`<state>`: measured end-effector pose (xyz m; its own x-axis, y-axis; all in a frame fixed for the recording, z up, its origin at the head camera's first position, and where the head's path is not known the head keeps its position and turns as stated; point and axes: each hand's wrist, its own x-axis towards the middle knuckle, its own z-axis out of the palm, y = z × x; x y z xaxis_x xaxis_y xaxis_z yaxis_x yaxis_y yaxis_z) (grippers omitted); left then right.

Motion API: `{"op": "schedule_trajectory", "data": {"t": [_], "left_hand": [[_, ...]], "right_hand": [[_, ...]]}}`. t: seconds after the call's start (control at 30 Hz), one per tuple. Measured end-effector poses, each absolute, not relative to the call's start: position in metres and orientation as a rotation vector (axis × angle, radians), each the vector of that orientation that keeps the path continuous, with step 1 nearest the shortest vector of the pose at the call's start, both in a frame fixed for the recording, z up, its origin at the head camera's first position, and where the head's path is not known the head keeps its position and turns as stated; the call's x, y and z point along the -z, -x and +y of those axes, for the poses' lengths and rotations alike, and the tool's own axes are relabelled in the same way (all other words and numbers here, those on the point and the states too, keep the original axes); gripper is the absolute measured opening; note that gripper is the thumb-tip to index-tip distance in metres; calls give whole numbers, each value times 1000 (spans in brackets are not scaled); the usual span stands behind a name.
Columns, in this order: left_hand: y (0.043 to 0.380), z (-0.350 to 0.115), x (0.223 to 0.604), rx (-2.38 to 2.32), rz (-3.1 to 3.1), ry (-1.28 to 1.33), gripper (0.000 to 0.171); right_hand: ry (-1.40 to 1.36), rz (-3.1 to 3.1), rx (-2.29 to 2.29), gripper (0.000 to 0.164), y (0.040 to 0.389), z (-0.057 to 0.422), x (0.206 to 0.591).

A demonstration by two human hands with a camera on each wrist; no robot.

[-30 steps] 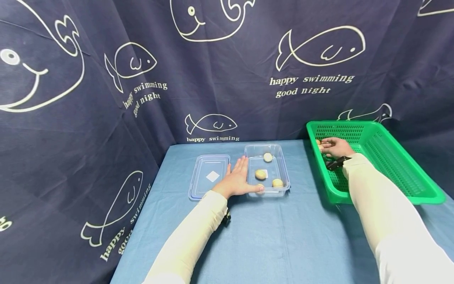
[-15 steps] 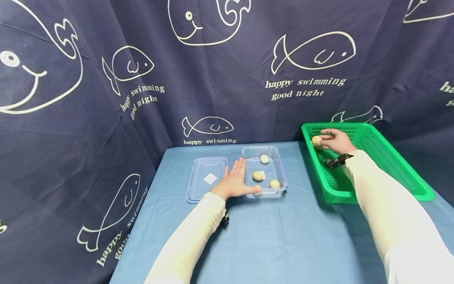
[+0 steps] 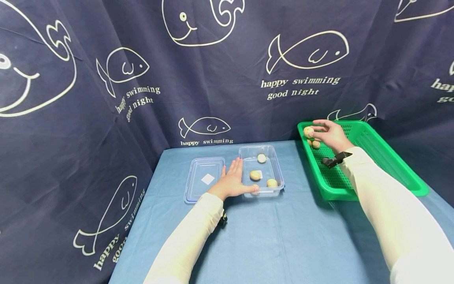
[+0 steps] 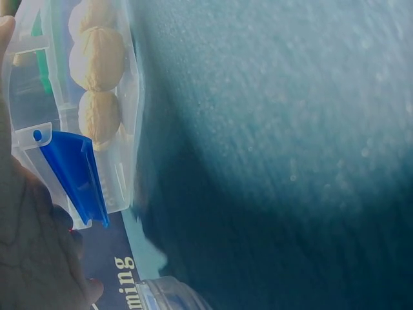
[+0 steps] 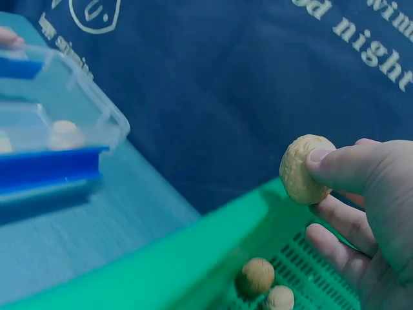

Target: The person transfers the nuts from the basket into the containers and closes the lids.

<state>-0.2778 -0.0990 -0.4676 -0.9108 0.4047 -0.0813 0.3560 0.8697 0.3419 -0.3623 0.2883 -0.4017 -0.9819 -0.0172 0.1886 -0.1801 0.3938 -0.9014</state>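
Observation:
In the head view my right hand (image 3: 332, 136) is raised over the left rim of the green basket (image 3: 395, 159). It pinches a walnut (image 5: 302, 169) between thumb and fingers. Two more walnuts (image 5: 258, 278) lie on the basket floor below. My left hand (image 3: 230, 184) lies against the left side of a clear plastic container (image 3: 278, 165), fingers straight, thumb along the front edge. Several walnuts (image 3: 255, 175) sit inside that container; one is partly behind the thumb. The left wrist view shows walnuts (image 4: 97, 59) through the container wall, near a blue clasp (image 4: 74, 174).
Left of the container, a clear lid (image 3: 194, 185) with a blue edge lies flat on the blue tablecloth (image 3: 269, 240). A dark curtain (image 3: 213, 86) with fish drawings hangs behind and along the left. Between container and basket runs a strip of tablecloth.
My right hand has lifted a walnut from the basket floor to above its left rim, uncovering the walnuts beneath. The left hand stays at the container; the head view has shifted slightly.

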Motion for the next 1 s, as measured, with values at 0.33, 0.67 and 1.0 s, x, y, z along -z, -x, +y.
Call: {"op": "schedule_trajectory", "data": {"t": [0.33, 0.67, 1.0], "left_hand": [[278, -100, 471, -498, 2880, -607, 134], [287, -99, 481, -514, 2888, -597, 137], [281, -99, 474, -506, 2884, -596, 133]], "right_hand": [[-258, -2432, -1730, 54, 351, 254, 389], [-359, -2410, -1844, 53, 345, 223, 392], [-424, -2476, -1893, 52, 339, 199, 398]]}}
